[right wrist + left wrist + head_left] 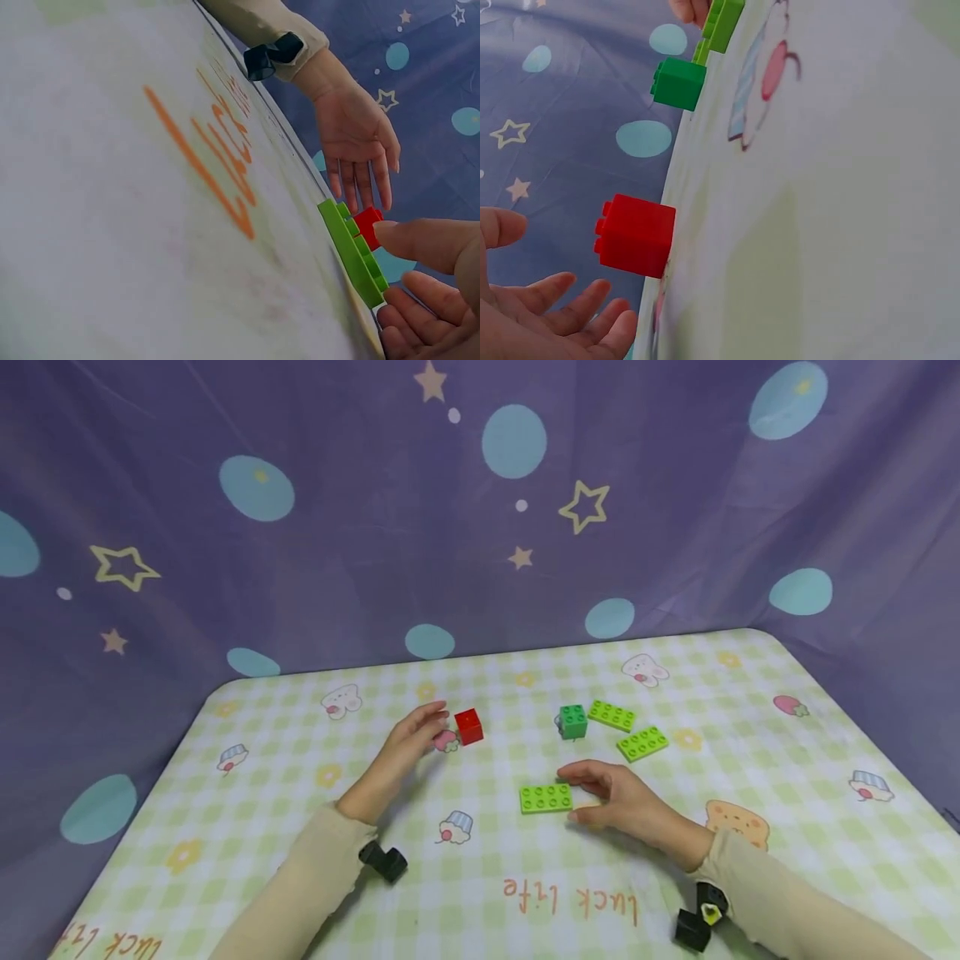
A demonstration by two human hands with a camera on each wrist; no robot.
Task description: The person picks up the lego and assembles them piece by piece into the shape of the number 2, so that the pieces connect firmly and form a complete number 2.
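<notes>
A red building block (pixel 468 727) stands on the table just right of my left hand (pixel 401 747). The left wrist view shows that hand (pixel 562 307) with its fingers loosely extended beside the red block (pixel 636 235), a gap between them. A flat lime green building brick (pixel 546 798) lies studs up at the front middle. At its right end my right hand (pixel 618 797) is spread, thumb and fingers apart. Seen from the right wrist, the thumb is over the studs of the lime brick (pixel 352 251) and the fingertips are right at its end, none curled round it.
Behind my right hand stands a dark green block (pixel 573 722). Two more lime bricks, a far one (pixel 611 715) and a nearer one (pixel 642 743), lie to its right. A checked cloth (pixel 247 827) covers the table, and a purple curtain (pixel 337 568) hangs along the back.
</notes>
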